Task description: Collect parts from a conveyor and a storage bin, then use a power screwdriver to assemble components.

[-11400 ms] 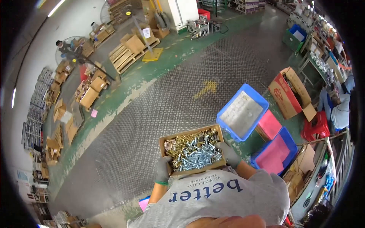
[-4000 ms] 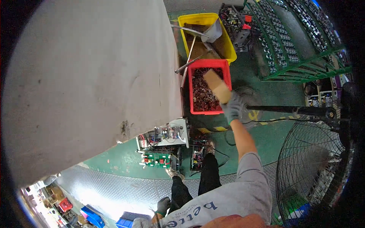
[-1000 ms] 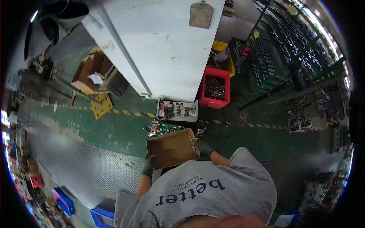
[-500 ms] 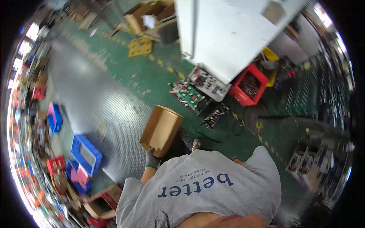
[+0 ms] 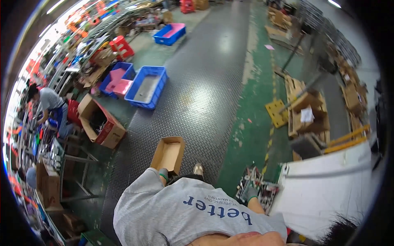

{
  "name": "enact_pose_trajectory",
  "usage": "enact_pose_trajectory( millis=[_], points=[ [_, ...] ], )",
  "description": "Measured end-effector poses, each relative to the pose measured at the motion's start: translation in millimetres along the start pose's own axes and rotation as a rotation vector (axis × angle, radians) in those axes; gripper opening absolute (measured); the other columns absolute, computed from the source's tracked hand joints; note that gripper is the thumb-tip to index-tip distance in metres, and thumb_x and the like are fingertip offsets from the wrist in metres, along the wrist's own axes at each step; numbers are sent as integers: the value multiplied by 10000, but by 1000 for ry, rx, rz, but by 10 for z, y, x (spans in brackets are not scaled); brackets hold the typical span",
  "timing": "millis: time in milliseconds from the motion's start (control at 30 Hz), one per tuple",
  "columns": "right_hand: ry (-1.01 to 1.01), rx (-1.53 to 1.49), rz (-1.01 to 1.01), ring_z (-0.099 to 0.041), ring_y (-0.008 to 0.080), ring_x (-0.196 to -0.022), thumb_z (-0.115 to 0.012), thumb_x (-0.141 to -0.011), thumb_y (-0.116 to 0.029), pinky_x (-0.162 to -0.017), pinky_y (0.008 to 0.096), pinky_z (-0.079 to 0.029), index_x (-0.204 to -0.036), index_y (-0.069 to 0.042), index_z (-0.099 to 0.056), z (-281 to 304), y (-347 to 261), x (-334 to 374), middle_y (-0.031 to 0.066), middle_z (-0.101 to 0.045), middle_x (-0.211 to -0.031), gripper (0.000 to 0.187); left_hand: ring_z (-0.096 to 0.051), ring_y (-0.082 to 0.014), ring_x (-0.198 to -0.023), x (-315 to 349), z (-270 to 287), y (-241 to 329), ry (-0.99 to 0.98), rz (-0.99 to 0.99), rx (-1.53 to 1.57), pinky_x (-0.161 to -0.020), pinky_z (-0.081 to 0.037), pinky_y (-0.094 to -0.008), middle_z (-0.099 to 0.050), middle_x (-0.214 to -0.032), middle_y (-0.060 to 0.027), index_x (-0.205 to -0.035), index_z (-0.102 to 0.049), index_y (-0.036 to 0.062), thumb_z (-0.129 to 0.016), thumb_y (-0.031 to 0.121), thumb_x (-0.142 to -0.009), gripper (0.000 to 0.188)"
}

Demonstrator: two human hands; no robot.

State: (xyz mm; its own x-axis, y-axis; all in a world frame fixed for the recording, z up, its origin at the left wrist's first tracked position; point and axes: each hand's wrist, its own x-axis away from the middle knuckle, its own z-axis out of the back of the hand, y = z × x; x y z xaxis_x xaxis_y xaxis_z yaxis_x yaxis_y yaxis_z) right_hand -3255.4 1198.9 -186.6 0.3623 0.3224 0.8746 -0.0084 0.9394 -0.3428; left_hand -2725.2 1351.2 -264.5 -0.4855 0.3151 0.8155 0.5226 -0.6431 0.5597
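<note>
My left hand (image 5: 163, 172), in a grey glove with a green cuff, is closed on the near end of an open, shallow cardboard box (image 5: 169, 154). The box is tilted in front of my body, and its visible inside is bare brown card. On the other side, my right hand (image 5: 251, 193), gloved the same way, hangs out beside my body. Behind it in the picture are electronic assemblies (image 5: 248, 180) with boards and wires. Its fingers blend into them, so I cannot make out their pose or any contact.
Patterned metal plate flooring (image 5: 197, 106) runs ahead. Left of it stand a blue crate (image 5: 130, 97), another blue crate with pink sheets (image 5: 107, 91), a large carton (image 5: 111, 132) and a seated co-worker (image 5: 53, 102). At right are a white panel (image 5: 324, 184) and a wooden pallet (image 5: 292, 88).
The view has swung to the right, bringing more of the metal walkway ahead. My right hand has come into sight. The left hand still holds the cardboard box.
</note>
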Motion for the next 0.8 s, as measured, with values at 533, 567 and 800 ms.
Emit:
enact_pose_trajectory(
  millis=[533,567,800],
  points=[
    [-367,149,156,-574,184,-622,-536,-915,-316,-530,339,-476,-933,-120,-607,-1908,-2609,-42,41,-579,-758,209,-619,-304,-874,-906,-1570,3058,-4,-385,475,-776,-518,-394,-618,-968,-189,-1102,-553,-85,-541,48,-730,395],
    [-339,168,137,-573,186,-619,-529,-917,-330,-528,341,-474,-931,-122,-608,-1924,-2791,-188,43,-578,-754,224,-614,-264,-870,-973,-1634,3430,36,-252,255,-772,-512,-355,-613,-1012,-151,-1164,-521,-44,-556,37,-691,481],
    [-238,161,134,-564,201,-598,-479,-929,-428,-518,355,-457,-920,-131,-619,-2723,-4947,-960,54,-569,-725,329,-613,-237,-903,-1234,-2411,5688,-39,-299,322,-800,-494,-333,-611,-1066,-150,-1179,-519,-39,-583,93,-725,478]
  ],
)
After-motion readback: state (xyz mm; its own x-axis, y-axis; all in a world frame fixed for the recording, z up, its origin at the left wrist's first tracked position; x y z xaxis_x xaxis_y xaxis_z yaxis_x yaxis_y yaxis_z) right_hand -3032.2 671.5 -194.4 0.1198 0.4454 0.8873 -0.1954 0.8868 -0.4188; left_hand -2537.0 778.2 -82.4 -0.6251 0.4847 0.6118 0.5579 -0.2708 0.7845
